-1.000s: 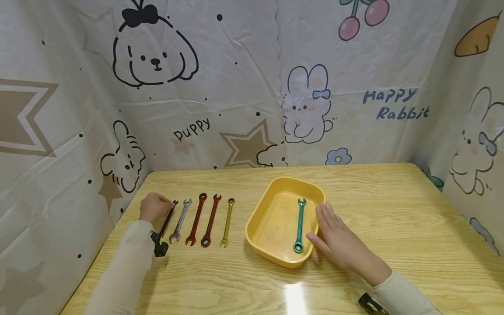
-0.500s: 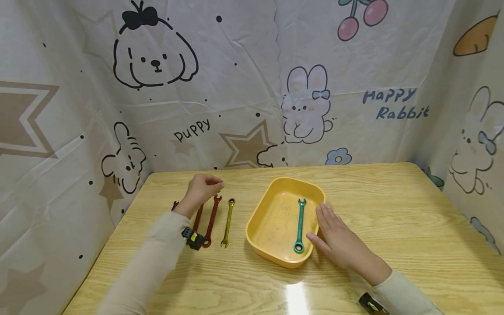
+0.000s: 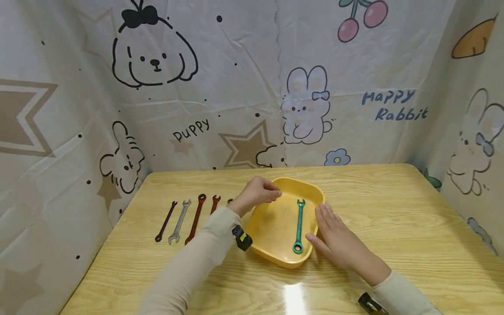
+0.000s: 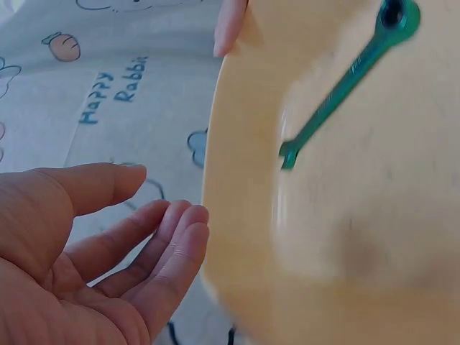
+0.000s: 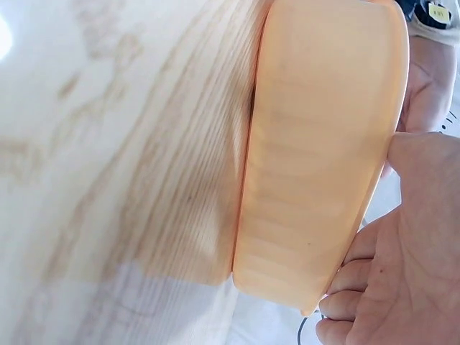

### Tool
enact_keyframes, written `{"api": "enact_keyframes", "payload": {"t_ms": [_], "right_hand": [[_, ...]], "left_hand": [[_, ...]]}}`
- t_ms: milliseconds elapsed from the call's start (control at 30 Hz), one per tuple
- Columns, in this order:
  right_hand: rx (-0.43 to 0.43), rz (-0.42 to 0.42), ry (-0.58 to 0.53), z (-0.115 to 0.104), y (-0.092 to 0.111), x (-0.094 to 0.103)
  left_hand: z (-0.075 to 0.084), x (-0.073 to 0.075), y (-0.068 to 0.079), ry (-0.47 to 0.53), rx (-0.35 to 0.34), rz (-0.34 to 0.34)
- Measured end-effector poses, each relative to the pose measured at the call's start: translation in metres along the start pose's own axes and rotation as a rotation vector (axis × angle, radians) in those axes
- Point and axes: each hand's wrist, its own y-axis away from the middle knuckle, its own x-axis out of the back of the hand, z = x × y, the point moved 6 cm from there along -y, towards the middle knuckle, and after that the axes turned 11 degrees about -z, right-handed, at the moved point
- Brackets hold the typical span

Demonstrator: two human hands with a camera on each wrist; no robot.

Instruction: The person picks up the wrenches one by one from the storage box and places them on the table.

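Note:
My left hand hovers over the left rim of the yellow plastic basin, its fingers loosely bent. In the left wrist view, a gap shows between thumb and fingers, with nothing held. Inside the basin, toward its right side, lies a green combination wrench. My right hand rests along the basin's right rim, fingers fairly straight; the right wrist view shows the fingertips and thumb at the rim.
Left of the basin lie a purple wrench, a silver wrench and a red wrench in a row. My left arm partly hides another red wrench and nearly all of a yellow wrench. A printed cloth hangs behind the table.
My left hand has moved right from the purple wrench, across the row, to above the basin's left side. The wrenches lie where they were. My right hand has stayed at the rim.

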Motion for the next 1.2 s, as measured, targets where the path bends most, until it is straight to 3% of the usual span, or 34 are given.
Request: {"api": "enact_keyframes", "payload": {"t_ms": [433, 667, 833, 1200], "right_hand": [[0.005, -0.014, 0.001, -0.002, 0.000, 0.001], [0.002, -0.010, -0.007, -0.002, 0.000, 0.001], [-0.002, -0.018, -0.009, -0.002, 0.000, 0.000], [0.003, -0.016, -0.003, -0.002, -0.001, 0.001]], "left_hand": [[-0.003, -0.044, -0.028, -0.089, 0.075, -0.024], [-0.013, -0.062, -0.042, -0.199, 0.197, -0.093], [-0.015, -0.070, -0.045, -0.244, 0.258, -0.085], [0.000, -0.083, -0.041, -0.394, 0.210, 0.013]]}}
